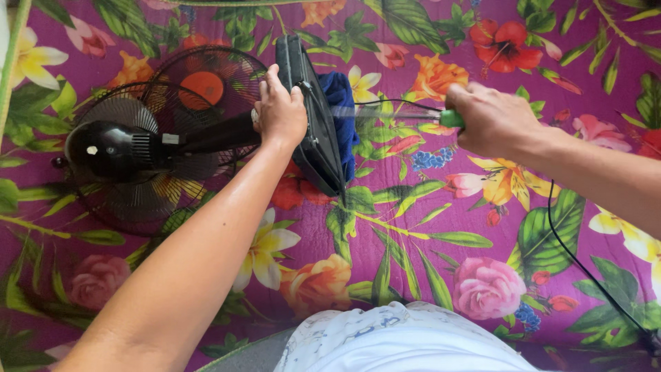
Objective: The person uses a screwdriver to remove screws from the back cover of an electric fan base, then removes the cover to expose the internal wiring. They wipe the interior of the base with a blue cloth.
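The left hand [279, 110] grips the black fan base [313, 117], tipped up on its edge, while the right hand [492, 120] clenches a green-handled screwdriver [413, 116] pointing sideways at it.

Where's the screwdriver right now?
In the head view, the green-handled screwdriver is at upper centre-right, gripped in the right hand. Its shaft points left toward the fan base, which the left hand steadies on edge.
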